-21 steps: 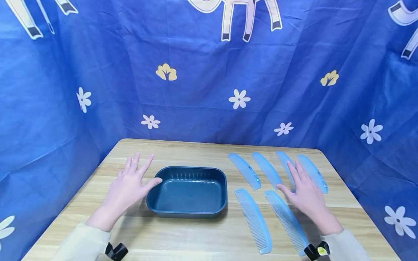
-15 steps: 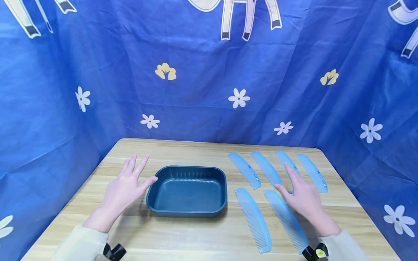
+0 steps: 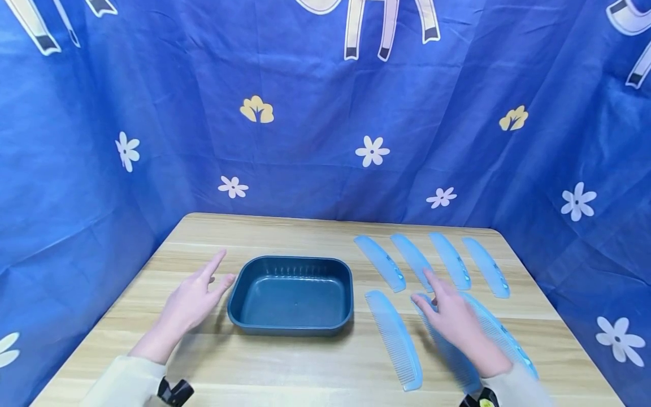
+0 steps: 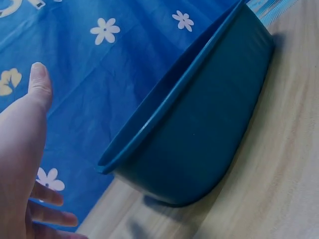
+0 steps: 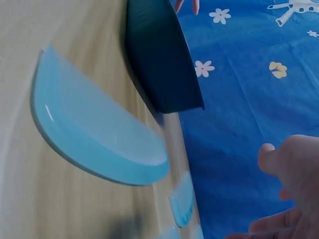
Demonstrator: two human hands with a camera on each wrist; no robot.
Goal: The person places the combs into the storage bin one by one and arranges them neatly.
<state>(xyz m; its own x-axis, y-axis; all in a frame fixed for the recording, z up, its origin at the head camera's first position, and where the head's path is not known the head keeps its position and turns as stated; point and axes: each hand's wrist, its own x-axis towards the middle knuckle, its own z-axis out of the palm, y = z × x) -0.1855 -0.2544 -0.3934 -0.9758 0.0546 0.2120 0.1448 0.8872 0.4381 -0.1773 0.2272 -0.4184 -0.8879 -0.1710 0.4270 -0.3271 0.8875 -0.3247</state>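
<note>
A pale blue comb [image 3: 447, 353] lies at the middle of the front row, partly hidden beneath the right hand [image 3: 454, 315], which is held over it with the index finger stretched forward, the thumb spread wide of it and nothing in its grasp; whether the hand touches the comb I cannot tell. To its left lies the front left comb [image 3: 394, 340], teeth to the left, and just past the hand on the other side lies the front right comb [image 3: 503, 333], printed near its lower end. Farther back, four more combs make a slanting row: the first [image 3: 380, 263], the second [image 3: 411, 260], its lower end close to the right index fingertip, the third [image 3: 450, 260] and the fourth [image 3: 486, 267]. Left of the combs stands a dark teal plastic tub [image 3: 296, 305] with rounded corners. The left hand [image 3: 193, 301] is beside its left end, index finger and thumb wide apart, holding nothing, the thumb tip near the rim; the left wrist view shows it clear of the tub's wall. Both arms wear pale sleeves [image 3: 124, 381]. All this sits on a wood-grain table [image 3: 264, 373], behind which hangs blue cloth [image 3: 310, 152] printed with white flowers [image 3: 372, 151] and yellow trees [image 3: 257, 109].
</note>
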